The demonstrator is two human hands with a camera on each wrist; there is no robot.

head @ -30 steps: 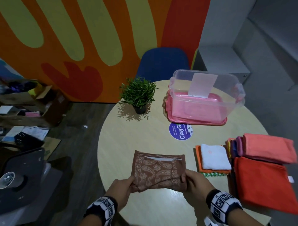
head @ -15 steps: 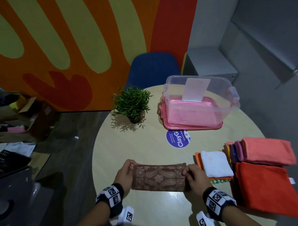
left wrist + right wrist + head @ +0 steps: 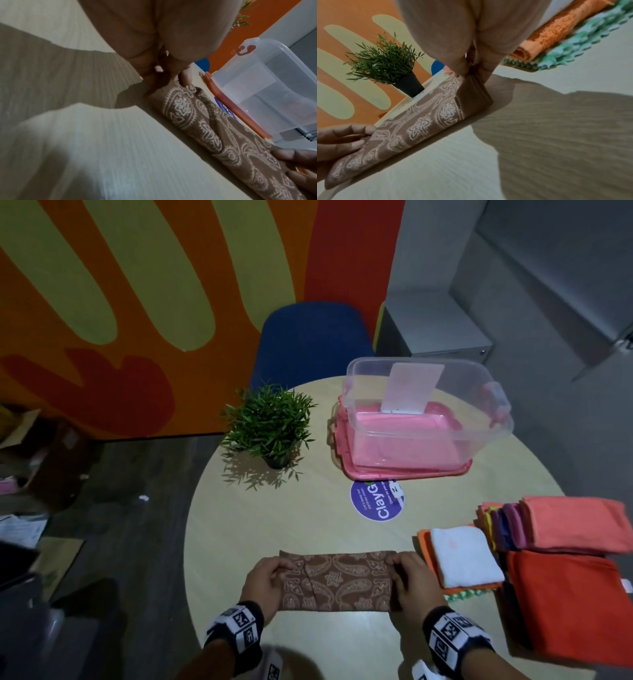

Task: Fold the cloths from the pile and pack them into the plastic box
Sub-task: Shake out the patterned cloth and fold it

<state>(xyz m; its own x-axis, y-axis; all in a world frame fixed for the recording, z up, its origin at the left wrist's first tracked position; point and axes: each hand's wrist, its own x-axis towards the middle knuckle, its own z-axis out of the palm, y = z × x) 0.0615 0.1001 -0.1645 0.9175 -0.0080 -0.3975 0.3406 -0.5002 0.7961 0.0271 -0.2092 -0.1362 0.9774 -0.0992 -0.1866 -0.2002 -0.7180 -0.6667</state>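
Tabletop (image 3: 239,525) | your left hand (image 3: 265,585), right hand (image 3: 412,587) pinch half-folded brown cloth (image 3: 337,585) | plastic box (image 3: 428,419) unpacked, pile (image 3: 555,559) remains

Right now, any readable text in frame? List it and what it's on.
"ClayG", cut off by the pink lid: round purple sticker on the table.
Small print on that sticker: too small to read.
Label on the plastic box: blank or illegible.
Wristband markers: patterns, no words.

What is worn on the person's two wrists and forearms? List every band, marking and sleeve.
Left hand: bare, with a black wristband carrying white square blocks printed with black coded markers. Right hand: bare, with a matching black band and white marker blocks. A small ring may show on a left finger. No sleeves or gloves visible.
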